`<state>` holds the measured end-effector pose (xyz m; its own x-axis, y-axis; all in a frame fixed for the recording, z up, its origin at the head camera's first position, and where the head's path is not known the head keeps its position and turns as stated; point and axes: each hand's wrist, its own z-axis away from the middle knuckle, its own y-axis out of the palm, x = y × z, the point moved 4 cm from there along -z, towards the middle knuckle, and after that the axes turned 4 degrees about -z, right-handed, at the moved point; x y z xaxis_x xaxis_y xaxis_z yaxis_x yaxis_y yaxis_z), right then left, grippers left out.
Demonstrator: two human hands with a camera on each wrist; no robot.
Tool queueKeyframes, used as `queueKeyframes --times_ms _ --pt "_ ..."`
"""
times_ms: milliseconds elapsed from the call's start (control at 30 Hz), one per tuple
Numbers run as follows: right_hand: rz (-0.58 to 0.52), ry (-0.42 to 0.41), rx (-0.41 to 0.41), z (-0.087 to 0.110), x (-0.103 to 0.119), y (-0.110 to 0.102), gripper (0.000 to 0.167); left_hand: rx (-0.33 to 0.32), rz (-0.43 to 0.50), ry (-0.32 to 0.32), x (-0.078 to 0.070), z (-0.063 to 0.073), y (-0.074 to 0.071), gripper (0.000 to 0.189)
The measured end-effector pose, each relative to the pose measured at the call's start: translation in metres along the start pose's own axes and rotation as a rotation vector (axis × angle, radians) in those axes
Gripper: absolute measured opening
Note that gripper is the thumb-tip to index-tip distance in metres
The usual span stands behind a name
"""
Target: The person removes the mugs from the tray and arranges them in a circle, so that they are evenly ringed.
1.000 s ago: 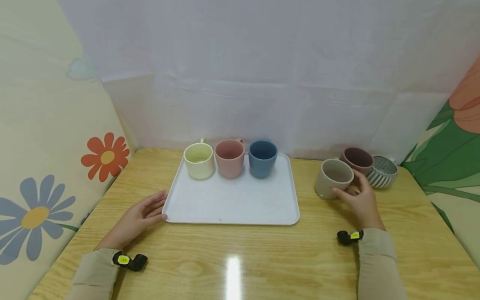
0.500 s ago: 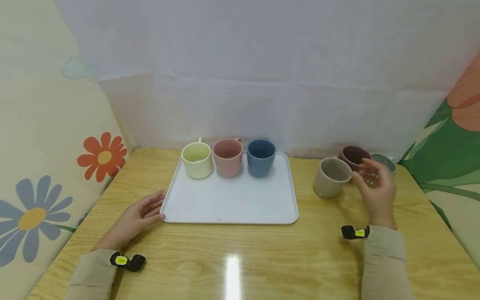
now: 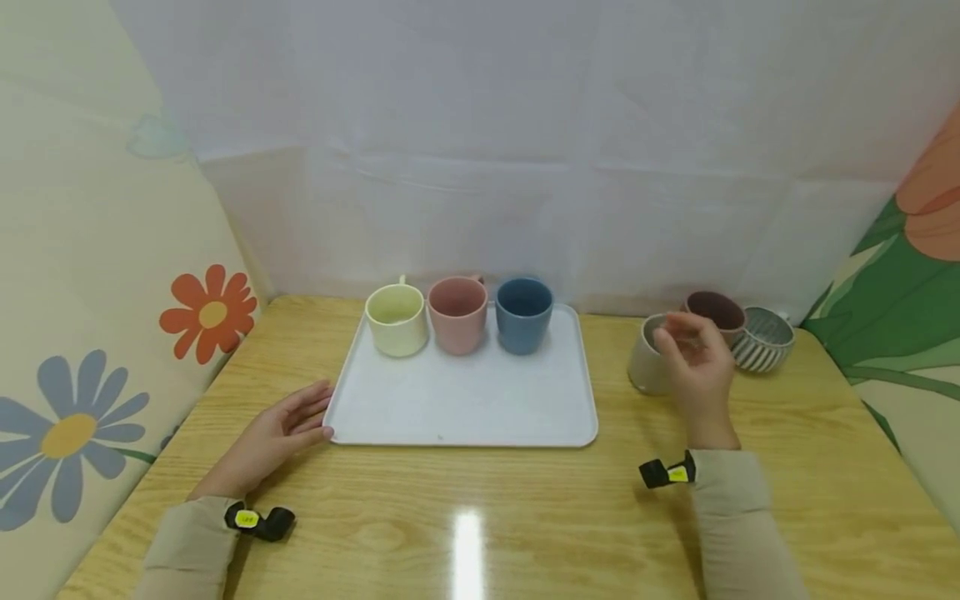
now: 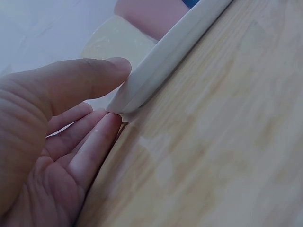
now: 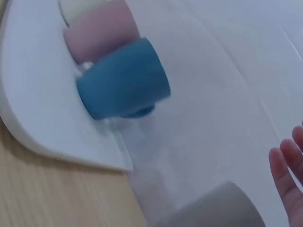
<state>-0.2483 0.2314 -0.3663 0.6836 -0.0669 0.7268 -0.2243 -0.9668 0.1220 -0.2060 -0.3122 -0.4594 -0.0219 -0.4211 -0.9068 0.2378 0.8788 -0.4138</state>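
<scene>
On the left, my left hand (image 3: 273, 437) rests at the near left corner of a white tray (image 3: 465, 417). In the left wrist view its thumb (image 4: 102, 80) touches the tray rim, with the fairly straight fingers against the corner. My right hand (image 3: 701, 375) is raised over a beige mug (image 3: 647, 367), holding nothing, its fingers loosely bent. It partly hides the mug in the head view. In the right wrist view, part of that mug shows beside the fingertips (image 5: 279, 168). A maroon mug (image 3: 716, 312) and a ribbed grey cup (image 3: 763, 342) stand behind it.
Along the tray's back stand a pale yellow mug (image 3: 397, 325), a pink mug (image 3: 459, 321) and a blue mug (image 3: 524, 321). A white cloth (image 3: 450, 150) hangs behind the wooden table (image 3: 375, 517). Floral panels (image 3: 82, 333) flank both sides.
My right hand has let go of the beige mug, drawn back to the right, then moved left again over it. The left hand and tray have stayed put.
</scene>
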Motion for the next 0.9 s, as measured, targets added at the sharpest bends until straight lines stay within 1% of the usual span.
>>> queueKeyframes --times_ms 133,200,300,367,467,600,767,833,900 --pt "-0.046 0.019 0.050 0.004 -0.003 0.019 0.023 -0.005 0.002 0.006 0.000 0.000 -0.001 0.084" --pt "-0.044 0.045 0.082 0.008 -0.007 0.029 0.022 -0.008 0.007 0.009 0.001 0.000 -0.001 0.084" --pt "-0.014 0.112 0.139 0.014 -0.014 0.042 0.024 -0.011 0.025 0.014 0.001 0.001 0.001 0.084" --pt "0.018 0.175 0.177 0.018 -0.020 0.051 0.027 -0.007 0.041 0.021 0.002 0.002 0.002 0.083" --pt "0.051 0.298 0.227 0.023 -0.033 0.064 0.036 -0.007 0.049 0.021 0.003 0.003 0.004 0.082" --pt "0.068 0.429 0.256 0.025 -0.049 0.082 0.047 -0.007 0.051 0.025 0.003 0.005 0.004 0.081" --pt "0.096 0.461 0.300 0.019 -0.065 0.100 0.059 -0.003 0.038 0.059 0.001 0.005 0.002 0.080" --pt "0.108 0.478 0.323 0.015 -0.071 0.106 0.067 -0.010 0.031 0.055 0.001 0.003 0.001 0.081" --pt "0.120 0.519 0.350 0.011 -0.075 0.110 0.075 -0.014 0.021 0.046 0.001 0.003 0.000 0.081"
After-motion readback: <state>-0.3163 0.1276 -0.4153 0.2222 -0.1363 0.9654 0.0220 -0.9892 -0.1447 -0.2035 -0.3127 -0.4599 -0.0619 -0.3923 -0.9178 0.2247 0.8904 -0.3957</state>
